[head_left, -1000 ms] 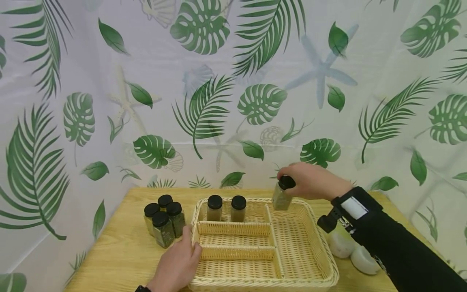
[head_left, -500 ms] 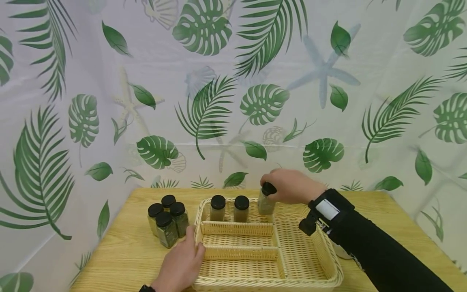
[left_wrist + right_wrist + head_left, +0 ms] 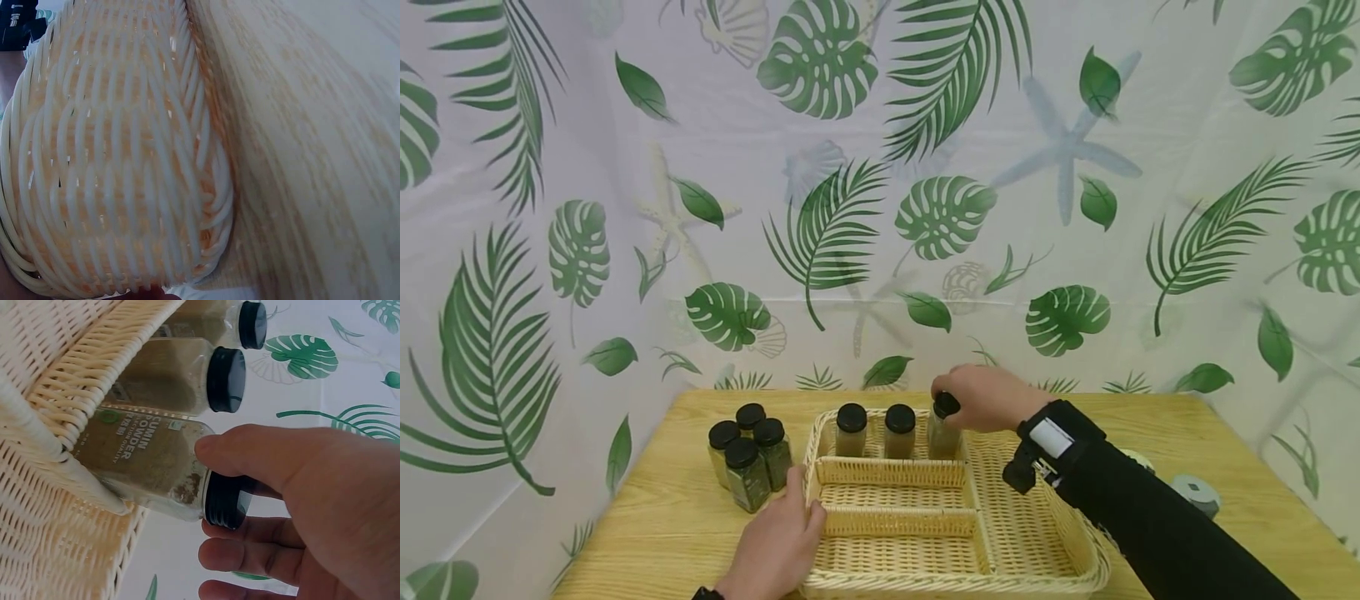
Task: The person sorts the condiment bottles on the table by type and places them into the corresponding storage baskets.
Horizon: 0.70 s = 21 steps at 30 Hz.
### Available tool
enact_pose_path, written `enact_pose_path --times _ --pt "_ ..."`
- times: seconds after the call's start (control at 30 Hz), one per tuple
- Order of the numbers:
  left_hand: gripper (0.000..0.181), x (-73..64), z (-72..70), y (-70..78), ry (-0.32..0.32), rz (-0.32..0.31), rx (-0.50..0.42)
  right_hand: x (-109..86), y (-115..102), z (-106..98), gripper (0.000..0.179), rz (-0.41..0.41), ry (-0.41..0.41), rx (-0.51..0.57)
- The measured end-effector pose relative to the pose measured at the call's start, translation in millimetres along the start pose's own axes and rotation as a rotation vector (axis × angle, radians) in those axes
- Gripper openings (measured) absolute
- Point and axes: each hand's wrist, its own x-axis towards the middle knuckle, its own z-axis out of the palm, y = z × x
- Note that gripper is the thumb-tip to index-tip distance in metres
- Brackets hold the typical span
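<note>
My right hand (image 3: 985, 398) pinches a clear spice jar (image 3: 153, 459) near its black lid. "Cumin powder" is printed on this jar, and it stands in the back compartment of the wicker basket (image 3: 917, 581), at that compartment's right end. To its left, in the same compartment, are two more black-lidded jars, a middle jar (image 3: 899, 433) and a left jar (image 3: 851, 433). My left hand (image 3: 778, 537) grips the basket's left rim, thumb on the inner side. In the left wrist view the woven basket wall (image 3: 112, 169) hides most of that hand.
Several black-lidded jars (image 3: 748, 479) stand grouped on the wooden table (image 3: 647, 508), left of the basket. Right of it, partly behind my right sleeve, lies a whitish round object (image 3: 1197, 495). A leaf-patterned sheet (image 3: 865, 350) hangs behind the table.
My right hand has carried the cumin jar leftward from above the basket's right compartment and lowered it into the back compartment. The left hand keeps its hold on the rim.
</note>
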Motion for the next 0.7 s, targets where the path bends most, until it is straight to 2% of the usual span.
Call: enact_pose_path --times 0.37,0.7 --pt "0.055 0.5 0.5 -1.7 -0.008 0.003 0.001 7.8 -1 19 0.025 0.026 -0.047 -0.002" --pt "0.052 -0.6 0.3 -0.1 0.024 0.018 0.016 6.5 0 20 0.022 0.017 -0.044 0.020"
